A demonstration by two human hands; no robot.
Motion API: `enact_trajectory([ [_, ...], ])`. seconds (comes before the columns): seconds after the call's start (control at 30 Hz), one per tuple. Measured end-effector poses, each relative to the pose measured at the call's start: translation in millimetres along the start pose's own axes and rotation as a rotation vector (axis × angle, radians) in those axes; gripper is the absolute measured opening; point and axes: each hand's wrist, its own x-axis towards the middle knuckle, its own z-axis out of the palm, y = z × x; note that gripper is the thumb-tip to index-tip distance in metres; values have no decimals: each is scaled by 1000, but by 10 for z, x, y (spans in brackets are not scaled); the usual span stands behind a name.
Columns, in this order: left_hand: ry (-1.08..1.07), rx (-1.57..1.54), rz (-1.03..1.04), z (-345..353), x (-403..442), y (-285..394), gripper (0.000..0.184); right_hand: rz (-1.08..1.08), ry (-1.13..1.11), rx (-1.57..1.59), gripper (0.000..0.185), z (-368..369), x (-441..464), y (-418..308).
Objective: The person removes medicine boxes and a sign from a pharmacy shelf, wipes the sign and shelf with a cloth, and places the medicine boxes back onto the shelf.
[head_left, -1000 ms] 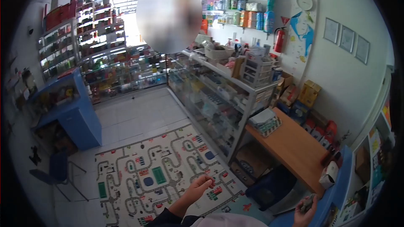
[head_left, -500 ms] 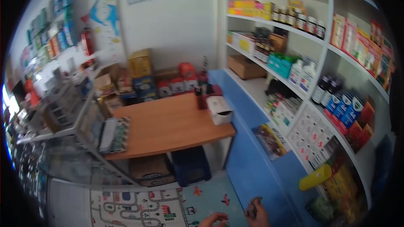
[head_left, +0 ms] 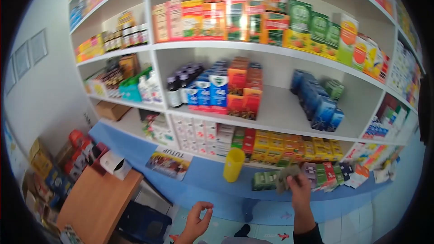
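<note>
My right hand (head_left: 299, 189) is closed on a crumpled grey-green cloth (head_left: 287, 177), held over the blue counter (head_left: 208, 178). Just left of the cloth, green boxes (head_left: 263, 180) lie on the counter. My left hand (head_left: 198, 220) is raised below the counter's front edge, fingers curved and apart, with nothing in it. A yellow cup-like container (head_left: 233, 165) stands on the counter between and beyond the hands. To the right of the cloth are several small boxes (head_left: 327, 175) in mixed colours.
White shelves (head_left: 271, 49) behind the counter hold many medicine boxes and bottles. A printed "TUTUP" sheet (head_left: 169, 162) lies on the counter. At the lower left are a wooden desk (head_left: 97, 199), a white box (head_left: 115, 164) and a dark blue chair (head_left: 143, 220).
The view has swung right from the room and desk to the shelves and blue counter. My right hand has moved out over the counter with the cloth, away from my left hand.
</note>
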Motion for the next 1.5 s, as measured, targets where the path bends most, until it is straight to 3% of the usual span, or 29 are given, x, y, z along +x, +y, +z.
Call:
enact_trajectory([
  [0.07,68,50,247,192,328,91,13,-313,110,-178,21,2,369,-358],
  [0.17,214,16,361,471,633,253,12,-801,212,-497,27,11,1097,-803],
  [0.27,354,-68,415,663,878,243,11,-764,210,-710,32,278,1957,-1166],
  [0.4,520,-153,480,777,1263,-74,14,-556,125,-1164,25,489,3369,-724],
  [0.5,711,-2,304,809,1507,-469,18,-450,134,-1413,17,565,3919,-450],
  [0.6,645,230,147,760,1553,-892,18,-288,118,-1657,17,572,4241,-207],
  [0.63,677,231,145,729,1566,-1023,18,-217,121,-1707,17,557,4378,-90],
  [0.7,548,427,235,683,1585,-1258,18,-132,211,-1779,22,430,4779,346],
  [0.73,599,435,236,647,1613,-1353,18,-128,229,-1792,22,318,4999,621],
  [0.8,477,333,159,662,1650,-1500,18,-215,230,-1712,17,278,5128,749],
  [0.93,511,211,79,557,1795,-1454,20,-401,-26,-1706,16,187,5101,752],
  [1.0,475,135,69,643,1618,-1512,21,-431,-115,-1753,15,179,5101,724],
  [1.17,220,48,36,509,1766,-1498,18,-460,5,-1776,14,210,5102,670],
  [1.4,272,-93,96,515,1709,-1602,17,-566,-86,-1617,16,246,5000,697],
  [1.5,214,-92,50,508,1707,-1542,17,-495,-236,-1777,20,282,4921,596],
])
